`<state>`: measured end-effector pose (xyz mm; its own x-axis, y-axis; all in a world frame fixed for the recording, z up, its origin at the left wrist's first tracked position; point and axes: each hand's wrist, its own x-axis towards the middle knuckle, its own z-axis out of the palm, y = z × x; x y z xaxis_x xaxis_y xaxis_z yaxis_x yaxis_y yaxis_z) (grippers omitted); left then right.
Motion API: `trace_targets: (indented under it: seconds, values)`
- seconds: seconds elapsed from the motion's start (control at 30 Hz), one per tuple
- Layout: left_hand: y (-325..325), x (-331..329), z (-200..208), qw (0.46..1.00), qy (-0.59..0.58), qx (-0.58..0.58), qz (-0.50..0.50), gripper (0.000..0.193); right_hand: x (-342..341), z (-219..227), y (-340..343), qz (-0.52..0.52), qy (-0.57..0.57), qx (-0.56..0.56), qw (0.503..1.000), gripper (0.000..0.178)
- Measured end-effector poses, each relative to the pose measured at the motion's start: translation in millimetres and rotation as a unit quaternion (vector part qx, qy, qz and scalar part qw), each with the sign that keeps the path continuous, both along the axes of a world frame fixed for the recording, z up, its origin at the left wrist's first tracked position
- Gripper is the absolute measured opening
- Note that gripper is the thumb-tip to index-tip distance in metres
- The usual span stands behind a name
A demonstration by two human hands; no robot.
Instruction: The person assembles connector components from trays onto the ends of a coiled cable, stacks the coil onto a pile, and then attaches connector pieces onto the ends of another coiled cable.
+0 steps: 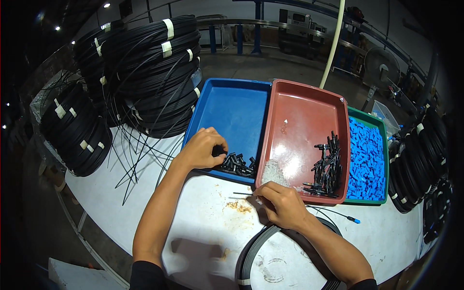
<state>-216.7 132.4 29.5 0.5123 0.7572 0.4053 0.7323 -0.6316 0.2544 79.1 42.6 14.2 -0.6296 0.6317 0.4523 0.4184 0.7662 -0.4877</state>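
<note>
My left hand (204, 149) reaches into the near part of a blue tray (232, 104), just left of a small heap of black cylindrical parts (238, 165). Its fingers are curled in, and what lies between the fingertips is dark and cannot be made out. My right hand (282, 205) pinches a thin black cable (243, 194) in front of the red-brown tray (304, 116); its short free end points left. Below that hand, on the white table (193, 217), lies a coil of black cable (256, 249). Another cable end with a blue connector (356, 221) lies to the right.
The red-brown tray holds dark slim parts (326, 169) and small clear pieces (274, 174). A green tray (385, 159) is filled with blue pieces (365, 162). Tall stacks of cable coils (150, 72) stand at left, with stray cable ends (130, 176). More coils (418, 154) stand right.
</note>
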Motion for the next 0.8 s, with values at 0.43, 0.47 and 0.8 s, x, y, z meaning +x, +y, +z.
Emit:
trace_targets:
  seconds: [0.43, 0.47, 0.8]
  values:
    - [-45.2, 64.5, -8.3, 0.889, -0.426, -0.165, -0.023, 0.018, 45.9, 35.1, 2.3, -0.112, -0.04, -0.042, 0.992, 0.028]
    - [-49.0, 76.7, -9.8, 0.863, -0.467, -0.186, -0.051, 0.019, 54.6, 37.3, 0.8, -0.116, -0.015, -0.069, 0.991, 0.019]
    - [-99.9, 169.7, -22.3, 0.755, -0.554, -0.329, -0.122, 0.016, 99.3, 21.5, -40.5, -0.251, 0.135, -0.122, 0.951, 0.012]
